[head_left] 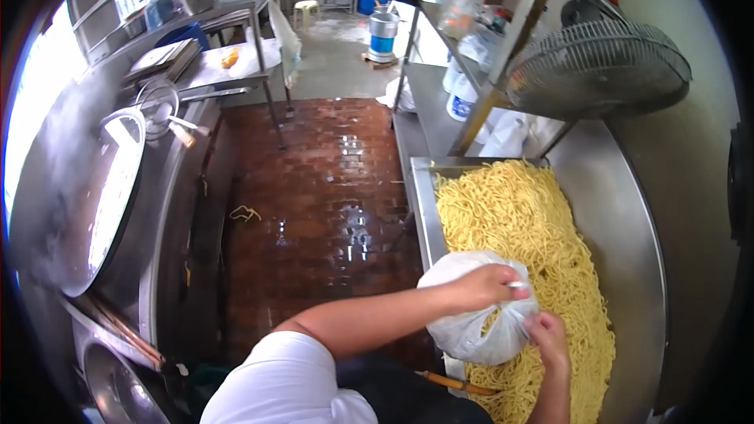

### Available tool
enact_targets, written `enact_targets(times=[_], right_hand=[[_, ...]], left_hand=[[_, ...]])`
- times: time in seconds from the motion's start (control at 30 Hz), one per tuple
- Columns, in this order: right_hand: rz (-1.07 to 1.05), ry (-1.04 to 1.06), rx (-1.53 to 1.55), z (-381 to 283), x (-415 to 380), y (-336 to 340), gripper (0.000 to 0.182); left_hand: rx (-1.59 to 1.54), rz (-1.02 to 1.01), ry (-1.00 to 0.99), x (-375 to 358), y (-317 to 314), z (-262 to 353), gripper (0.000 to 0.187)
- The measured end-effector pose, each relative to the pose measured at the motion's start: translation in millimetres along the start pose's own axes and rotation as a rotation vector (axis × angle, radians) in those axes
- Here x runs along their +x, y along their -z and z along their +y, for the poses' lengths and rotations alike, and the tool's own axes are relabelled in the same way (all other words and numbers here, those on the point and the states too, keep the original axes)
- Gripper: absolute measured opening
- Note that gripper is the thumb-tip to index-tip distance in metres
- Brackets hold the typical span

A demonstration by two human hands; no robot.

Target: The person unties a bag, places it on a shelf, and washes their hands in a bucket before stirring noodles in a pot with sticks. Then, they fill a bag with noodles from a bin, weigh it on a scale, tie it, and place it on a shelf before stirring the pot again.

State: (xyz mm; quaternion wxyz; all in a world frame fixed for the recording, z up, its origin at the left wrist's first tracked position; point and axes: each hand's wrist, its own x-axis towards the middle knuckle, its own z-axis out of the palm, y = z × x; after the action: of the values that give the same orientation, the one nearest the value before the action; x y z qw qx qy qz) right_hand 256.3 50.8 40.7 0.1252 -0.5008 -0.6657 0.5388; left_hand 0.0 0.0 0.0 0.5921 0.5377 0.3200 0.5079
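Honestly can't read a single word, brand or number anywhere here. Closest thing is a white jug [461, 104] on the metal shelving [430, 102], well beyond the left hand [493, 286]. It's got a blue label [462, 108], but the lettering is just a smudge. Same deal with the plastic bottles [466, 1] farther past that hand, any markings are too blurry to make out.

Daylight burns out white beyond the left edge of the counter [163, 212]; steam hazes the wok [135, 188]; the wet floor [314, 165] glints; fisheye bows the right edge of the trough [624, 220], black vignetting around
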Motion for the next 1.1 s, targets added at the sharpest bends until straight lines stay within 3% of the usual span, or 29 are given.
enact_targets(times=[0.03,0.07,0.1,0.13,0.17,0.23,0.3,0.37,0.43,0.53,0.67,0.73,0.77,0.83,0.9,0.97,1.0,1.03,1.1], right_hand=[[-0.085,0.044,0.003,-18.2,-12.9,9.6,0.016],[-0.090,0.047,-0.010,-37.8,-22.9,9.6,0.016],[0.032,0.433,-0.124,-51.2,-24.1,-51.5,0.010],[0.184,0.799,-0.342,-67.6,-26.9,-51.9,0.005],[0.172,0.798,-0.345,-74.8,-24.7,-51.3,0.005],[0.440,0.966,-0.635,-84.0,-18.1,-54.9,0.016],[0.392,0.953,-0.594,-72.1,-13.4,-61.8,0.017],[0.342,0.903,-0.533,-58.5,-10.3,-63.0,0.021],[0.376,0.956,-0.540,-62.2,-10.7,-74.8,0.017],[0.376,0.652,-0.568,-64.3,-7.8,-81.4,0.009],[0.269,0.480,-0.713,-49.6,10.3,-54.6,0.014],[0.005,-0.031,-0.140,-56.1,7.2,-45.6,0.016],[0.003,-0.027,-0.142,-59.2,2.5,-46.4,0.016],[0.063,0.057,0.187,-67.5,-8.5,-52.0,0.019],[0.015,0.037,0.216,-73.0,-10.2,-54.0,0.019],[0.058,0.087,0.338,-57.4,-5.8,-61.0,0.015],[0.121,0.200,0.249,-32.0,6.9,-60.9,0.021],[0.111,0.198,0.252,1.1,21.2,-51.8,0.021],[0.176,0.272,-0.019,29.7,37.1,-39.4,0.027]], left_hand=[[-0.215,0.113,-0.157,11.4,-20.2,1.1,0.036],[-0.219,0.121,-0.168,16.4,-32.6,10.3,0.036],[0.172,0.223,-0.031,-22.9,-12.3,23.1,0.032],[0.485,0.321,0.034,-18.8,-21.5,27.1,0.028],[0.479,0.330,0.037,-14.3,-26.4,14.7,0.028],[0.687,0.255,-0.303,0.4,-30.4,-23.5,0.033],[0.652,0.247,-0.288,-1.0,-27.7,-22.4,0.041],[0.508,0.300,-0.071,-10.6,-30.3,-0.4,0.041],[0.532,0.371,-0.120,-15.7,-34.8,1.7,0.042],[0.677,0.425,-0.233,-18.4,-39.0,-9.7,0.046],[0.998,0.339,-0.394,-23.9,-40.3,-15.3,0.051],[0.928,0.362,-0.398,-22.4,-37.7,-17.1,0.045],[0.859,0.389,-0.400,-22.0,-35.8,-17.6,0.040],[0.794,0.408,-0.368,-17.4,-35.1,-14.9,0.031],[0.739,0.437,-0.330,-18.0,-31.4,-6.7,0.023],[0.671,0.125,-0.196,-20.5,-24.3,11.7,0.013],[0.576,0.055,-0.184,-26.0,-14.0,16.9,0.012],[0.723,0.231,-0.252,-27.1,0.1,10.6,0.012],[1.076,0.343,-0.325,-42.6,32.3,21.9,0.011]])
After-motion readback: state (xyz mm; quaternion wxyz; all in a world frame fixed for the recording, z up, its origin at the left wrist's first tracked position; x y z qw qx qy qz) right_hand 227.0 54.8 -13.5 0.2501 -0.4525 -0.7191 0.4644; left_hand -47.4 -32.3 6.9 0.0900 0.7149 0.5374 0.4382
